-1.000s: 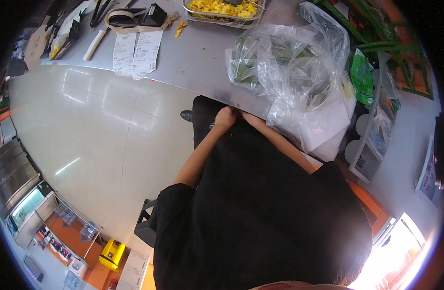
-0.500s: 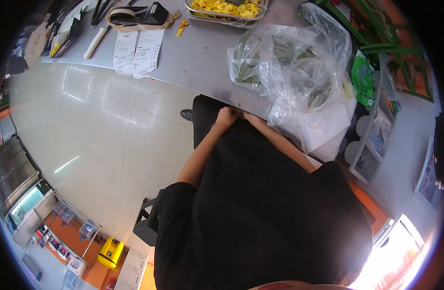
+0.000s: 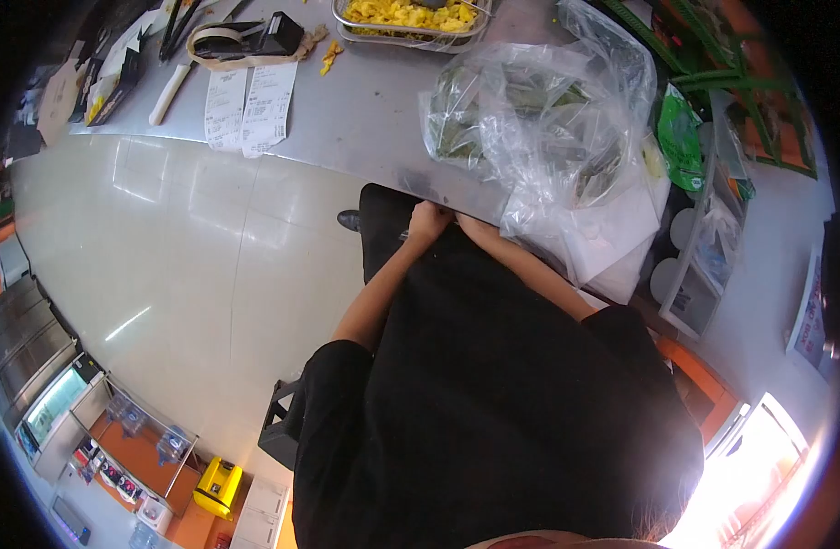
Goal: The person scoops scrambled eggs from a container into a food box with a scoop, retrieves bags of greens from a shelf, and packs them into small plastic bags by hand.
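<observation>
My left hand (image 3: 427, 222) is at the front edge of the metal table (image 3: 356, 128), against the black apron (image 3: 383, 220). Its fingers are curled inward, and whatever they may hold is hidden. Just beside it, my right hand (image 3: 470, 229) reaches partly under the table edge, with its fingers mostly out of sight. To the right of my hands, a clear plastic bag (image 3: 548, 119) with green leaves inside lies on the table, over white sheets (image 3: 594, 242).
A glass tray of yellow pieces (image 3: 411, 14) stands at the back. Further left are two receipts (image 3: 246, 105), a tape dispenser (image 3: 274, 35) and a white-handled knife (image 3: 169, 94). A green packet (image 3: 681, 142) and a clear bin (image 3: 699, 274) are at the right.
The view has shifted slightly, so the table items appear a little further left. Both hands stay close together at the table edge, with only slight finger movement.
</observation>
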### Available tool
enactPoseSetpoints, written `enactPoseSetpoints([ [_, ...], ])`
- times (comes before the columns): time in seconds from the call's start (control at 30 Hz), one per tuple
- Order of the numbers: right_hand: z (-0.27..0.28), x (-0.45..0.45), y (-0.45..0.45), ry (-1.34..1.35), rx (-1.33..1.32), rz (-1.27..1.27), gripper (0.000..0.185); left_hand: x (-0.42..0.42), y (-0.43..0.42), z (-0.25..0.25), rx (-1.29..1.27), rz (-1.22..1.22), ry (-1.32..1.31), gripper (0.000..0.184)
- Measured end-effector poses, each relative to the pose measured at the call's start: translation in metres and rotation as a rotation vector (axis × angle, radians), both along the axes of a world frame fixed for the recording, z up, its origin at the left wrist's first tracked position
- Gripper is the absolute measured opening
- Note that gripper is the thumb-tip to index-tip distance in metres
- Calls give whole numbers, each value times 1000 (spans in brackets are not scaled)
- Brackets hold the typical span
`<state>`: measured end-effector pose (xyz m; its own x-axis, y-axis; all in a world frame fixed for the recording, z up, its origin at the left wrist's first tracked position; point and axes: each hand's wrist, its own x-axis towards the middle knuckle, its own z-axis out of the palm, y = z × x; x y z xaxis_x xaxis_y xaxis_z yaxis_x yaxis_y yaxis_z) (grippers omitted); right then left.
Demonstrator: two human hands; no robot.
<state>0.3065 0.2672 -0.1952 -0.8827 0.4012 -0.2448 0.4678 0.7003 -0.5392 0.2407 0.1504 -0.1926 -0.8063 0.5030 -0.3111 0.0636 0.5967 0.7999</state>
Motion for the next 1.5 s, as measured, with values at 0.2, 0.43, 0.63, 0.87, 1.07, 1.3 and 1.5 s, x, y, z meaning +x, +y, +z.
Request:
enactPoseSetpoints([
  [0.2,9,2,-3,-43,-21,0,38,2,0,-21,-69,76,31,19],
  [0.43,-17,-5,-1,18,22,-55,38,1,-1,14,155,145,-28,18],
  [0.63,33,-20,-9,14,77,-102,37,10,5,-27,69,223,19,17],
  [0.87,-8,-18,-4,-40,-23,9,37,4,-6,-5,37,230,-204,18],
  [1.07,-15,-27,-8,-135,19,86,39,8,-13,-27,-37,167,-136,15],
  [1.3,22,-18,-9,-396,50,152,43,15,-16,-44,-148,93,-125,16],
  [1.5,26,-12,-2,-465,60,86,48,15,-14,-57,-134,33,-93,16],
])
